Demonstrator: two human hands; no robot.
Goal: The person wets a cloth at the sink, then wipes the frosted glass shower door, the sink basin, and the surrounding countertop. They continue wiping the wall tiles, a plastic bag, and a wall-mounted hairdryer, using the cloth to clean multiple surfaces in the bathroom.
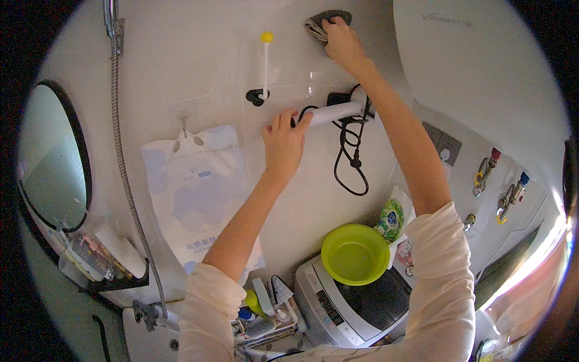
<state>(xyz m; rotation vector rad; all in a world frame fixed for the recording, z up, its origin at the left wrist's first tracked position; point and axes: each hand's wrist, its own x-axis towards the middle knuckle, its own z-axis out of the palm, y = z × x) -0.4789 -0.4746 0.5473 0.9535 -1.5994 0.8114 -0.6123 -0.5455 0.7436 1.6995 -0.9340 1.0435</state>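
My right hand [345,45] is closed round a folded grey cloth [329,19] and presses it against the tiled wall, high up. Lower and to the left, my left hand [283,145] grips the left end of a white hair dryer [335,113], thumb and fingers on either side of it. The dryer sits in a black wall holder [338,98]. Its black cord [345,151] hangs below in loops. A white stick with a yellow ball top [266,37] stands upright in a black wall hook [257,98], left of the dryer.
A packet of tissue [208,187] hangs left. Below, a green basin [356,253] rests on a washing machine [325,301], beside a basket of bottles [271,326]. At left are a shower hose [120,145] and round mirror [54,157]; a white water heater [482,66] juts out upper right.
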